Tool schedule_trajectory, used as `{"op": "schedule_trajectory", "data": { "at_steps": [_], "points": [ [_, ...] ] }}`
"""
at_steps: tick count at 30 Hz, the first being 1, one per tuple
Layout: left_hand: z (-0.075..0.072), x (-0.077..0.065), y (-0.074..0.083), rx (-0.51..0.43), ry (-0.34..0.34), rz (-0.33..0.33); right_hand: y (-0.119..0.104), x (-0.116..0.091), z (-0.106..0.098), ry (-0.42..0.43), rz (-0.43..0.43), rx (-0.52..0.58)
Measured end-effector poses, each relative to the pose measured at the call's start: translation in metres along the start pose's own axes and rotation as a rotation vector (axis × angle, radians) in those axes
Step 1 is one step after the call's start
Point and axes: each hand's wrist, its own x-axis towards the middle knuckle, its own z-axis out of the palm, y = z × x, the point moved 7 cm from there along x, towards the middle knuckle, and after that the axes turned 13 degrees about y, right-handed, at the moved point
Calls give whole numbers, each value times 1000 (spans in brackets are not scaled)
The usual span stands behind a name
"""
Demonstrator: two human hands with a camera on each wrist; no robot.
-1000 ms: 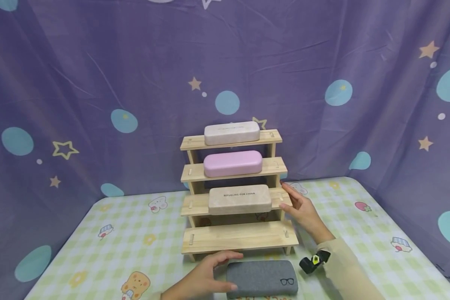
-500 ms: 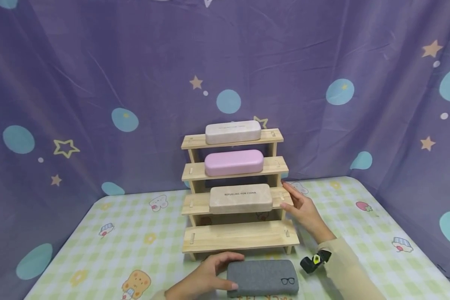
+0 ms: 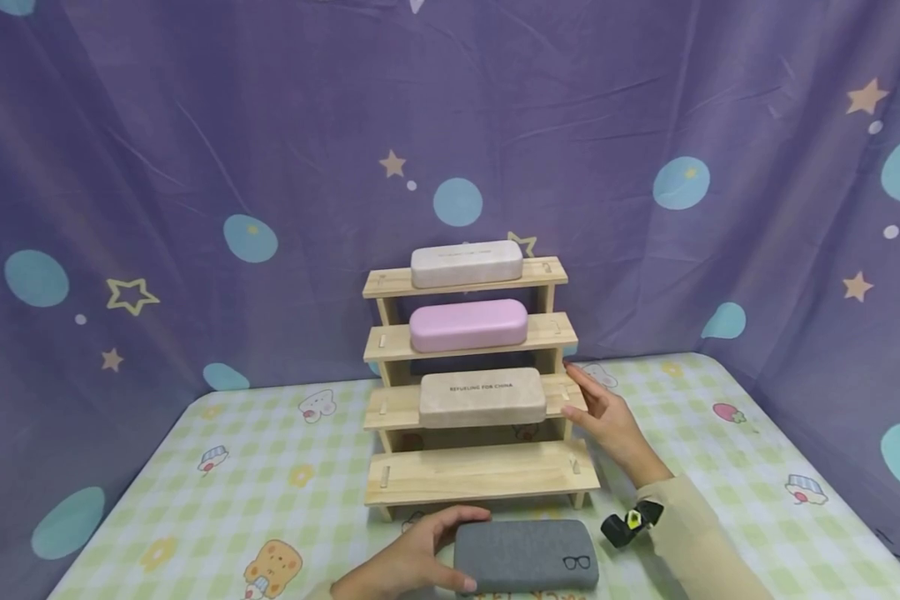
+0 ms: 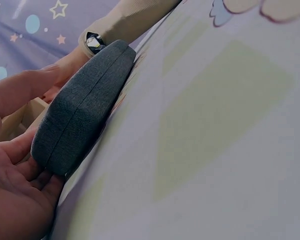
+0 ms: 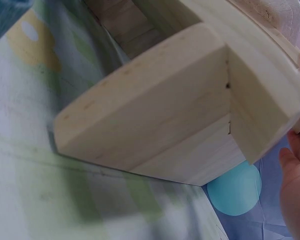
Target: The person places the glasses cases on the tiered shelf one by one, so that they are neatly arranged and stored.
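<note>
A grey fabric glasses case (image 3: 521,552), with a glasses drawing on its lid, lies before a four-tier wooden display stand (image 3: 480,475). My left hand (image 3: 420,554) spans the case's left end, thumb at the near corner and fingers behind. The left wrist view shows fingertips (image 4: 50,185) against the end of the case (image 4: 82,105). My right hand (image 3: 609,421) grips the right end of the second shelf from the bottom, thumb on the board. From the right wrist, the stand's side panel (image 5: 155,100) fills the middle and only part of the hand (image 5: 296,185) shows.
A beige case (image 3: 482,398), a pink case (image 3: 468,326) and a pale case (image 3: 467,264) sit on the upper three shelves. The checkered tablecloth (image 3: 270,467) lies under everything. A purple curtain (image 3: 307,125) hangs right behind the stand.
My left thumb has slid slightly toward the near edge of the grey case. The right hand keeps its hold, and the cases and stand stay in place.
</note>
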Motion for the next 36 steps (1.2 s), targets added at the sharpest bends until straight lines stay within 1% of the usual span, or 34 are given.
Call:
{"op": "schedule_trajectory", "data": {
  "at_steps": [4,7,11,15,19,20,22,26,28,30,34,36],
  "points": [
    [1,-1,0,8,-21,0,0,-1,0,0,6,1],
    [0,-1,-1,27,-24,-11,0,-1,0,-1,7,8],
    [0,-2,-4,114,-29,-38,0,-1,0,-1,3,9],
    [2,-3,-5,194,-48,-48,0,-1,0,-1,0,9],
    [3,-4,-4,206,-42,-52,0,-1,1,-2,-6,10],
    [3,-4,-3,197,-42,-56,-1,-1,1,-3,-8,10],
    [4,-3,-3,207,-34,-49,-1,-1,1,-3,-9,12],
    [4,-2,-2,273,-16,-2,-2,-1,1,-3,-12,18],
    [4,-2,-1,305,6,20,-2,-2,1,-3,-11,23],
    [4,-1,-1,308,22,26,-2,-1,0,-3,-9,30],
    [6,-1,-1,276,42,21,0,-1,0,-4,-4,32],
    [6,-1,-1,278,48,29,1,0,0,-3,-4,26]
  ]
}}
